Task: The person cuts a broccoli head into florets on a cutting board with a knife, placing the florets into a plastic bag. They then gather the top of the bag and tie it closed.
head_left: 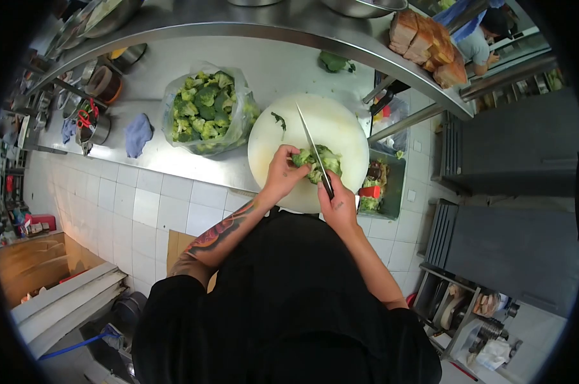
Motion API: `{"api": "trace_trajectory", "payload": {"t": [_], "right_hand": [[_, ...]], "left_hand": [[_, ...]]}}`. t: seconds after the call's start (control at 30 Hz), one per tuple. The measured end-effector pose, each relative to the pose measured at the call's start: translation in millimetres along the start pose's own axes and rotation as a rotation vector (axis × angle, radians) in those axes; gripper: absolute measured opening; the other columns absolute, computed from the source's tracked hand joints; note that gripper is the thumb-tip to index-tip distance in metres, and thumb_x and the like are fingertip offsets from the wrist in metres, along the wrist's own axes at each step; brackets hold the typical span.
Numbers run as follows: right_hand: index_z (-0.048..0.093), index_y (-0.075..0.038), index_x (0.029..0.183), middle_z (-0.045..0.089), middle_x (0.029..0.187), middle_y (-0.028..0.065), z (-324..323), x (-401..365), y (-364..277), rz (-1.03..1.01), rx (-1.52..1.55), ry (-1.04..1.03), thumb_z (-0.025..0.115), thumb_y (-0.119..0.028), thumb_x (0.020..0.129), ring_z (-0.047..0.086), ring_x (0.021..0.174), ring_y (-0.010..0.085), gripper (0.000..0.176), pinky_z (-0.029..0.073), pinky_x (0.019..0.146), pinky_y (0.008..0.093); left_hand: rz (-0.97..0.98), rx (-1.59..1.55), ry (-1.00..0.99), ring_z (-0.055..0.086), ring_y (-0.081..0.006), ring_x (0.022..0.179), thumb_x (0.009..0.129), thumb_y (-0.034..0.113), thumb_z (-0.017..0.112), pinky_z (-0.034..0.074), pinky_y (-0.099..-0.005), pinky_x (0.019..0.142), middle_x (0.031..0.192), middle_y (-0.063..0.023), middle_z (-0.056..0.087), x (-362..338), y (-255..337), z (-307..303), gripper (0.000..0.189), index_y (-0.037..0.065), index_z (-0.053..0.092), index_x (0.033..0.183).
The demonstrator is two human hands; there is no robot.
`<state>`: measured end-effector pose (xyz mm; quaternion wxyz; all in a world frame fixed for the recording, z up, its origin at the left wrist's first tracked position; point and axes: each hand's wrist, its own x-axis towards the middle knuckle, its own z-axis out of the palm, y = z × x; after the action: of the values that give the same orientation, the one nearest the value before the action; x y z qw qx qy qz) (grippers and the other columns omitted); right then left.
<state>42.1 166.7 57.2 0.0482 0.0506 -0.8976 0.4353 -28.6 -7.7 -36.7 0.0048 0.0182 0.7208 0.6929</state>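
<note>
On the round white cutting board (pixel 270 144) lies broccoli (pixel 331 164), partly covered by my hands. My left hand (pixel 284 171) is closed on a piece of it at its left side, fingers bent. My right hand (pixel 338 206) grips the black handle of a kitchen knife (pixel 309 135), whose long blade crosses over the broccoli and points away from me. A small leafy scrap (pixel 279 121) rests on the board near the blade. Left of the board stands a clear plastic bag (pixel 243 96) filled with cut broccoli florets (pixel 204 105).
A green bin (pixel 392 203) with trimmings stands below, right of the board. Another broccoli piece (pixel 334 61) lies at the back of the steel counter (pixel 273 57). A blue cloth (pixel 137 135) lies left of the bag. An overhead steel shelf (pixel 264 31) carries bowls and browned blocks (pixel 424 41).
</note>
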Motion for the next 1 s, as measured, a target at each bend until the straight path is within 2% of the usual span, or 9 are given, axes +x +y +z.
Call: {"api": "trace_trajectory", "payload": {"t": [0.2, 0.3, 0.43, 0.53, 0.63, 0.77, 0.87, 0.93, 1.0], "right_hand": [[0.064, 0.000, 0.135, 0.074, 0.087, 0.0147, -13, -4, -14, 0.004, 0.114, 0.135, 0.070, -0.012, 0.101, 0.070, 0.072, 0.0158, 0.037, 0.056, 0.069, 0.0315], [0.062, 0.005, 0.136, 0.074, 0.095, 0.0098, -10, -13, 8, -0.015, 0.246, 0.247, 0.068, -0.008, 0.103, 0.067, 0.083, 0.0103, 0.036, 0.055, 0.075, 0.0280], [0.058, 0.007, 0.139, 0.072, 0.108, 0.0058, -29, -33, 25, 0.141, 0.293, 0.303, 0.063, -0.008, 0.107, 0.064, 0.090, 0.0092, 0.036, 0.053, 0.082, 0.0266], [0.059, 0.006, 0.138, 0.071, 0.107, 0.0043, -33, -39, 36, 0.293, 0.420, 0.291, 0.062, -0.010, 0.108, 0.063, 0.091, 0.0088, 0.034, 0.053, 0.082, 0.0264], [0.060, 0.005, 0.137, 0.071, 0.108, 0.0039, -35, -39, 40, 0.386, 0.508, 0.275, 0.060, -0.011, 0.109, 0.063, 0.093, 0.0083, 0.032, 0.052, 0.084, 0.0257], [0.060, 0.004, 0.137, 0.071, 0.110, 0.0035, -29, -47, 51, 0.376, 0.484, 0.294, 0.061, -0.011, 0.109, 0.063, 0.094, 0.0081, 0.032, 0.051, 0.084, 0.0252], [0.062, 0.003, 0.137, 0.072, 0.101, 0.0029, -28, -53, 49, 0.424, 0.483, 0.242, 0.065, -0.013, 0.107, 0.063, 0.087, 0.0098, 0.034, 0.053, 0.078, 0.0285], [0.062, 0.004, 0.137, 0.071, 0.094, 0.0031, -17, -55, 69, 0.296, 0.260, 0.239, 0.067, -0.015, 0.105, 0.061, 0.080, 0.0097, 0.037, 0.053, 0.073, 0.0295], [0.062, 0.004, 0.136, 0.070, 0.091, 0.0035, -23, -53, 62, 0.299, 0.170, 0.198, 0.068, -0.015, 0.105, 0.060, 0.079, 0.0093, 0.038, 0.052, 0.072, 0.0296]], "left_hand": [[-0.219, -0.374, 0.022, 0.065, -0.0145, 0.095, 0.090, 0.006, 0.082, 0.059, -0.0306, 0.079, 0.118, -0.0084, 0.062, -8, 25, -14, 0.044, 0.002, 0.055, 0.126], [-0.014, -0.202, 0.016, 0.065, -0.0158, 0.106, 0.093, 0.000, 0.076, 0.063, -0.0323, 0.084, 0.132, -0.0080, 0.062, -3, 40, -52, 0.050, 0.004, 0.056, 0.139], [0.376, 0.119, 0.375, 0.064, -0.0169, 0.108, 0.095, -0.005, 0.067, 0.063, -0.0274, 0.081, 0.132, -0.0076, 0.063, 30, 88, -149, 0.041, 0.005, 0.066, 0.135], [0.382, 0.245, 0.491, 0.065, -0.0242, 0.117, 0.095, 0.000, 0.069, 0.062, -0.0343, 0.084, 0.130, -0.0123, 0.066, 55, 111, -190, 0.042, 0.007, 0.068, 0.137], [0.567, 1.005, 0.193, 0.065, -0.0399, 0.120, 0.091, 0.001, 0.072, 0.054, -0.0435, 0.101, 0.137, -0.0180, 0.067, 69, 94, -212, 0.043, 0.010, 0.073, 0.134], [0.570, 0.827, 0.335, 0.063, -0.0401, 0.119, 0.092, 0.000, 0.071, 0.053, -0.0472, 0.102, 0.131, -0.0170, 0.069, 52, 99, -184, 0.037, 0.011, 0.076, 0.127], [0.436, 0.483, 0.281, 0.069, -0.0265, 0.109, 0.093, -0.002, 0.069, 0.060, -0.0387, 0.083, 0.124, -0.0143, 0.071, 29, 87, -144, 0.030, 0.007, 0.076, 0.120], [0.276, 0.298, -0.049, 0.068, -0.0165, 0.114, 0.093, -0.007, 0.066, 0.060, -0.0308, 0.084, 0.123, -0.0090, 0.072, 21, 68, -99, 0.037, 0.008, 0.074, 0.126], [0.174, 0.252, -0.276, 0.066, -0.0203, 0.119, 0.092, -0.006, 0.065, 0.059, -0.0342, 0.094, 0.133, -0.0109, 0.067, 25, 58, -58, 0.047, 0.009, 0.068, 0.136]]}}
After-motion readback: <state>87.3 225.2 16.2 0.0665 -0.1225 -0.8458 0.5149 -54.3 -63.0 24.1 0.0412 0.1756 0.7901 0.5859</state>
